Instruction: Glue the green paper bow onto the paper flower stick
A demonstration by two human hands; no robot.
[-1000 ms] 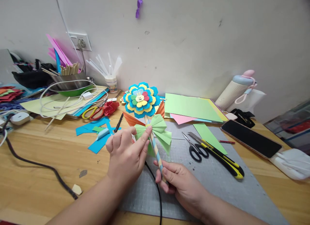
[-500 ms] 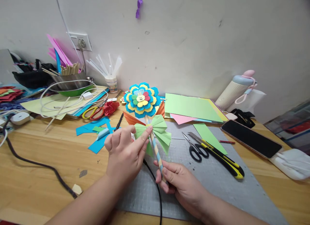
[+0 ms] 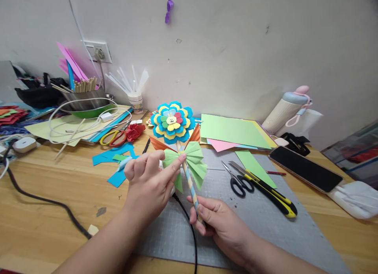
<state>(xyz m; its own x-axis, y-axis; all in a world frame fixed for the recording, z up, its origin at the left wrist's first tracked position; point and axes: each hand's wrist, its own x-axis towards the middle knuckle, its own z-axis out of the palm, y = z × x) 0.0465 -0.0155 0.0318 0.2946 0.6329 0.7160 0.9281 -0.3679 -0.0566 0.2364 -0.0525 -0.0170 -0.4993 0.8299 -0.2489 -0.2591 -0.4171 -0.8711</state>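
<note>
A paper flower [image 3: 189,122] with blue and yellow layered petals and a smiling centre stands tilted on a blue-and-cream striped stem [image 3: 188,176]. My right hand [image 3: 218,221] is closed around the lower end of this stem. Just below the bloom, fan-folded light green paper [image 3: 195,158] and orange pleated paper [image 3: 193,135] spread to both sides of the stem. My left hand [image 3: 152,181] presses its index fingertip on the middle of the green folds, with the thumb tucked beneath and partly hidden. Its other fingers are curled.
On the grey cutting mat [image 3: 260,234] lie black-handled scissors [image 3: 238,185] and a yellow-black utility knife [image 3: 274,195]. A phone [image 3: 305,169] is at right, coloured paper sheets [image 3: 233,130] behind. Blue scraps [image 3: 116,179], more scissors [image 3: 118,138] and cables [image 3: 47,201] lie left.
My left hand has shifted very slightly left, and the green folds have turned a little with it. My right hand keeps its hold on the stem.
</note>
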